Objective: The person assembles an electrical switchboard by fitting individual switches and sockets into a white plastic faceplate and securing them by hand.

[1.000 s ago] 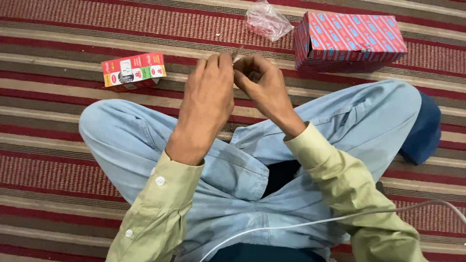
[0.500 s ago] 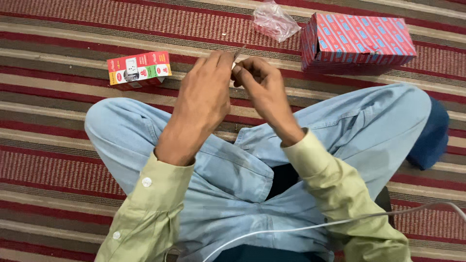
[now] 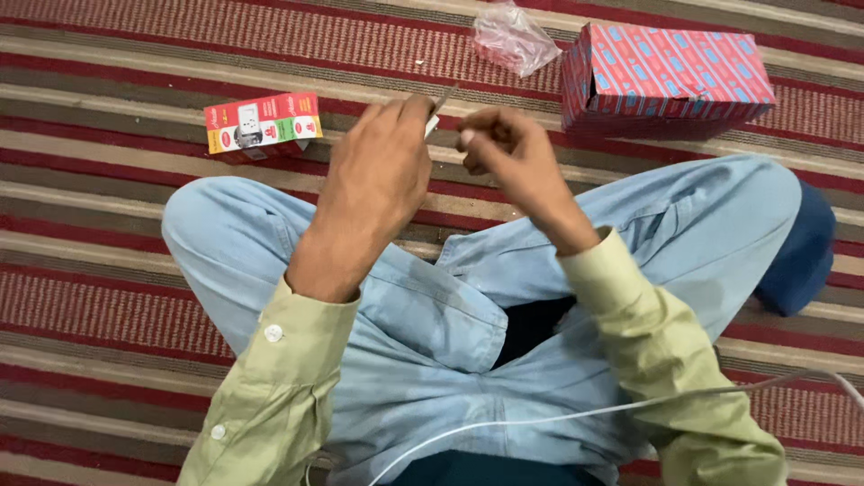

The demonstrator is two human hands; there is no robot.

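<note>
The hands are now parted: a thin strip point(image 3: 441, 101) is pinched by the left hand point(image 3: 378, 175), while the right hand point(image 3: 504, 153) is loosely curled, its contents hidden.

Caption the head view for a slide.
Seated cross-legged on a striped carpet, left hand holds a small thin object near the right hand.

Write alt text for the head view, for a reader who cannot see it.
A person sits cross-legged on a striped rug, left hand pinching a small thin object, right hand raised beside it. A small colourful box, a large red box and a crumpled plastic bag lie ahead.
</note>
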